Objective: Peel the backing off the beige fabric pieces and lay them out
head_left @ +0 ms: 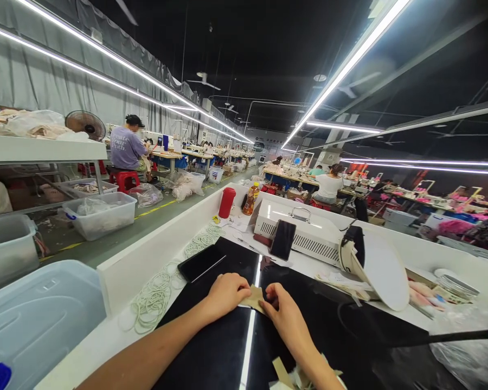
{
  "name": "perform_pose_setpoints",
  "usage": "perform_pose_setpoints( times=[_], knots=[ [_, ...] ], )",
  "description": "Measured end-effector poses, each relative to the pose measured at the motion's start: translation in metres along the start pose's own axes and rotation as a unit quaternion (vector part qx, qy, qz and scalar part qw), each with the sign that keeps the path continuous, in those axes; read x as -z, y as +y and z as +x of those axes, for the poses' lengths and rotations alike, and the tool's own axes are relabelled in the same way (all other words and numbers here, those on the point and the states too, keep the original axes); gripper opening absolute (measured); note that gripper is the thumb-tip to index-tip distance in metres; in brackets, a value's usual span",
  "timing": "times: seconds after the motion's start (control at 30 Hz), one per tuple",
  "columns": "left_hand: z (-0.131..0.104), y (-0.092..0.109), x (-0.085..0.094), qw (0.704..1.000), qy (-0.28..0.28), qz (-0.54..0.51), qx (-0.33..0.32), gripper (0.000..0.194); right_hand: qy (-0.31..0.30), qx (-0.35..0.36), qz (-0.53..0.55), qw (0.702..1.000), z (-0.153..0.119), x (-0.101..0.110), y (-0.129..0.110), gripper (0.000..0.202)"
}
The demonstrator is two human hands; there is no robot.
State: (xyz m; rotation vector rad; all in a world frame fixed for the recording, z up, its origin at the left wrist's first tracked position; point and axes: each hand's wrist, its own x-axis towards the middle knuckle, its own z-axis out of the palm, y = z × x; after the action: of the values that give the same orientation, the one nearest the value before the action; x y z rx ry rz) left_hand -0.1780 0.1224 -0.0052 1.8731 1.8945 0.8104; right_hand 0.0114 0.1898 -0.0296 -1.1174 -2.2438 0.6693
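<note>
A small beige piece of fabric (254, 297) lies between my hands on the shiny black work surface (211, 346). My left hand (226, 295) is closed on its left edge, thumb and fingers pressed together. At the right edge, my right hand (285, 311) pinches the piece between thumb and curled fingers. Something thin and white shows under its lower left side. Below my right wrist, and partly hidden by it, is a small pile of beige and pale scraps (287, 374). A dark phone (202, 263) lies flat beyond my left hand.
Pale green cord (152, 298) lies in loops along the left. Behind stand a propped phone (283, 239), a white vented metal box (305, 225), a red container (226, 202) and a bottle (251, 199). A round white disc (384, 265) and plastic bags (472, 336) are at right.
</note>
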Motion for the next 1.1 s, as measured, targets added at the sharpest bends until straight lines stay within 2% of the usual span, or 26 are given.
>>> perform_pose_setpoints(
  times=[0.1, 0.2, 0.37, 0.53, 0.7, 0.9, 1.1],
  knots=[
    [-0.002, 0.002, -0.003, 1.0, 0.012, 0.024, -0.003, 0.017, -0.003, 0.042, -0.051, 0.998, -0.008, 0.008, -0.013, 0.005],
    [-0.003, 0.003, -0.005, 0.999, 0.027, 0.047, -0.001, 0.016, -0.047, 0.078, -0.083, 0.992, -0.012, 0.011, -0.024, 0.02],
    [-0.002, 0.003, -0.009, 0.995, 0.016, 0.078, -0.054, 0.01, -0.092, 0.075, -0.111, 0.987, -0.01, 0.008, -0.028, 0.034],
    [-0.001, -0.003, -0.018, 0.989, -0.023, 0.082, -0.117, 0.021, -0.109, 0.081, -0.108, 0.985, -0.005, 0.011, -0.025, 0.031],
    [-0.003, -0.009, -0.019, 0.989, -0.022, 0.067, -0.132, 0.023, -0.124, 0.099, -0.078, 0.984, -0.001, 0.019, -0.02, 0.028],
    [-0.003, -0.011, -0.015, 0.986, -0.024, 0.051, -0.159, 0.023, -0.136, 0.103, -0.052, 0.984, 0.002, 0.025, -0.021, 0.012],
    [0.002, -0.016, -0.014, 0.981, -0.037, 0.048, -0.186, 0.025, -0.103, 0.082, -0.023, 0.991, -0.018, 0.054, -0.038, 0.025]
  ],
)
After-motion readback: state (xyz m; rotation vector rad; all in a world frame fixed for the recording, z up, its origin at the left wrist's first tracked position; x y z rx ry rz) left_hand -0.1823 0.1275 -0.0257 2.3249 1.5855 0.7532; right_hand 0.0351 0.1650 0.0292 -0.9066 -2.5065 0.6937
